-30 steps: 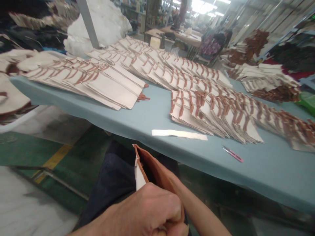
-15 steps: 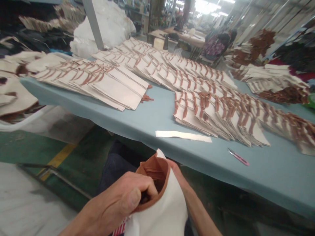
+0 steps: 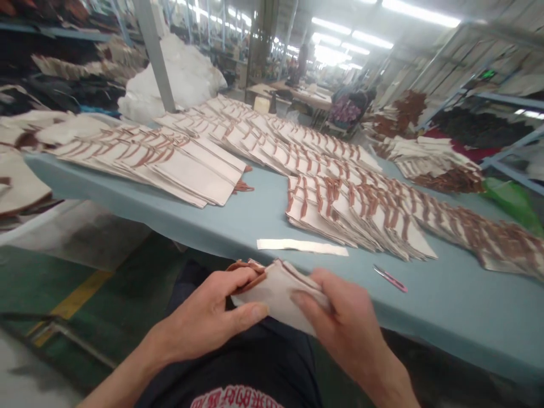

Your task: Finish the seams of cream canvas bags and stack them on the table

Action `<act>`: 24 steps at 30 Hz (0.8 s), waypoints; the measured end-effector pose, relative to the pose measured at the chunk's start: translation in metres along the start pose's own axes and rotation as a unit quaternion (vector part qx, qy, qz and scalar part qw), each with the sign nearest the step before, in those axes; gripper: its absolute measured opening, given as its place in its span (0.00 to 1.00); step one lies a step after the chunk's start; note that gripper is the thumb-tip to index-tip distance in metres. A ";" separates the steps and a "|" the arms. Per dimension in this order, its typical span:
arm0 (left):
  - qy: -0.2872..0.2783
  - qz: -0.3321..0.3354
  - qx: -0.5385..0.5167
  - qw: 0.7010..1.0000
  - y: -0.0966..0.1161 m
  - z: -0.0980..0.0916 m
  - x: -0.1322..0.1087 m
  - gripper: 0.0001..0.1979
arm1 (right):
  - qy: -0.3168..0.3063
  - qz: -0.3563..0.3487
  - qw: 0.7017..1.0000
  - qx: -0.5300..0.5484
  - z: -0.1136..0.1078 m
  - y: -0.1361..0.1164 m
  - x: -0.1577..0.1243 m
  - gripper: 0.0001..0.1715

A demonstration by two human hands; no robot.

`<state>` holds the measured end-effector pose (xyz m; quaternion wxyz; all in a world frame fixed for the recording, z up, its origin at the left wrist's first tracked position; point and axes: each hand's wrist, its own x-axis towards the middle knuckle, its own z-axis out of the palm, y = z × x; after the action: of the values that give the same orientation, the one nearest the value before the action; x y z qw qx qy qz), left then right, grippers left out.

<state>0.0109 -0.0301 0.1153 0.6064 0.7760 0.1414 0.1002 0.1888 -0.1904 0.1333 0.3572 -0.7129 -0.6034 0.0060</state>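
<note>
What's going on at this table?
A person is holding a white piece with brown edging in both hands, above their lap at the table's near edge. The left hand grips the brown-edged end, the right hand the other. On the table lie a white strip, pink-handled snips to its right, and overlapping rows of white-and-brown pieces behind.

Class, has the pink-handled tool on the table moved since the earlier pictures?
No: the pink-handled tool keeps its place right of the white strip; the camera view shifted.
</note>
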 end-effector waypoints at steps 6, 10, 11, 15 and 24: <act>0.016 0.000 0.043 0.999 -0.018 0.009 -0.006 0.09 | 0.007 -0.059 0.998 -0.033 0.047 0.006 -0.026 0.16; 0.008 -0.019 0.031 0.999 -0.028 0.022 -0.012 0.10 | -0.055 0.066 0.992 0.093 0.064 0.008 -0.044 0.11; 0.006 -0.026 0.028 0.999 -0.030 0.025 -0.012 0.11 | -0.073 0.111 0.982 0.137 0.066 0.007 -0.046 0.11; -0.008 -0.054 0.030 0.998 -0.034 0.032 -0.016 0.09 | -0.116 0.233 0.919 0.296 0.068 0.004 -0.045 0.14; -0.013 -0.109 0.032 0.993 -0.022 0.025 -0.026 0.11 | -0.168 0.283 0.840 0.432 0.080 0.001 -0.038 0.28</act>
<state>-0.0073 -0.0564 0.0884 0.5907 0.7759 0.2206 0.0189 0.1441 -0.1827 0.0572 0.5050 -0.6142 -0.3623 0.4864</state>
